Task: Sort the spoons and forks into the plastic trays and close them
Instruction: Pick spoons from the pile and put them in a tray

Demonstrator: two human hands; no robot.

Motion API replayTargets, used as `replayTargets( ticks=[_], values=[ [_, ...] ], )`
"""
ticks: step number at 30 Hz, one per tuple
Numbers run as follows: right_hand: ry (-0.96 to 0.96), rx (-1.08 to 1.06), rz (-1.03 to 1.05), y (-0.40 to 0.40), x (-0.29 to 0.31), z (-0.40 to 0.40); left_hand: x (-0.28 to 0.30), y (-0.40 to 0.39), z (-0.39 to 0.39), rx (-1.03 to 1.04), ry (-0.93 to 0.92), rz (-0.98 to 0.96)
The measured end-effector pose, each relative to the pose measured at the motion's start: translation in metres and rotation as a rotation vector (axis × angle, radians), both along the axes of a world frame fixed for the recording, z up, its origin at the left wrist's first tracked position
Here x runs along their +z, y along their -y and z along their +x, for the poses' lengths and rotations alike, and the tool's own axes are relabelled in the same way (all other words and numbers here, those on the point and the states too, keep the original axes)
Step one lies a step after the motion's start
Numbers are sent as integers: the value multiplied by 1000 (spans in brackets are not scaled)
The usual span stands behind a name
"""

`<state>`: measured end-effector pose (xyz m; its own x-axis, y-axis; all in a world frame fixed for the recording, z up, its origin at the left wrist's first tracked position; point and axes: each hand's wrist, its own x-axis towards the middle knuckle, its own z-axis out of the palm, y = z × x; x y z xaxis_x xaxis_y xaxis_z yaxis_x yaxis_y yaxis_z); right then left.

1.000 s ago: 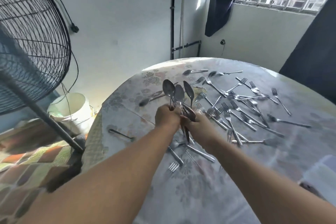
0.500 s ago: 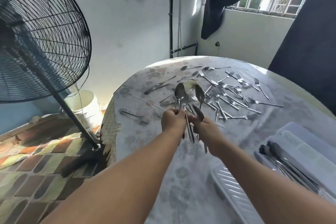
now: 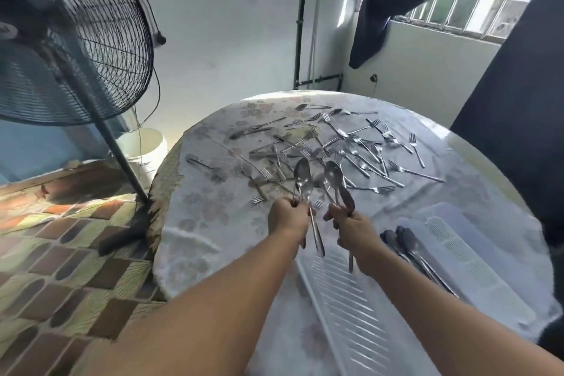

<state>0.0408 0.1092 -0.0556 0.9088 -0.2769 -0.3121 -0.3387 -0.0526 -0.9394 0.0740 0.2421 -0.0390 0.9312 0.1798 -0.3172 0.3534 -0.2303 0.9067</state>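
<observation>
My left hand point(image 3: 288, 217) grips a few metal spoons point(image 3: 302, 178), bowls pointing up, above the table's near middle. Just to its right my right hand point(image 3: 355, 230) holds more spoons point(image 3: 334, 175) the same way. Below them a ribbed clear plastic tray point(image 3: 351, 299) lies on the table. To its right a second plastic tray point(image 3: 464, 256) holds several dark-looking spoons point(image 3: 409, 243) along its left side. Many forks point(image 3: 366, 152) and a few spoons lie scattered over the far half of the round table point(image 3: 213, 214).
A large standing fan point(image 3: 70, 36) leans at the left, its pole reaching the floor by the table edge. A white bucket point(image 3: 143, 146) stands behind it. Dark curtains point(image 3: 515, 119) hang at the right under a barred window.
My hands have drawn apart, splitting the spoon bundle between them, and pulled back toward me. The view has tilted, so both trays now show at the near right.
</observation>
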Motion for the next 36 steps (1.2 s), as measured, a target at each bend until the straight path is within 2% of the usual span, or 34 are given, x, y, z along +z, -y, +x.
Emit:
replayTargets(
  ticks=[7, 11, 15, 19, 26, 31, 36],
  values=[
    [-63, 163, -55, 112, -14, -38, -19, 113, -59, 79, -61, -38],
    [0, 285, -1, 160, -6, -75, -27, 158, -88, 148, -89, -40],
    [-14, 315, -109, 194, -20, -101, -33, 189, -110, 181, -121, -40],
    [-15, 283, -196, 214, -38, -115, -35, 215, -118, 172, -109, -2],
    [3, 345, -270, 233, -48, -116, -41, 250, -116, 132, -146, 77],
    [113, 430, -498, 240, -50, -113, -48, 262, -111, 166, -173, 212],
    [173, 414, -617, 239, -60, -114, -54, 259, -104, 241, -162, 190]
  ],
)
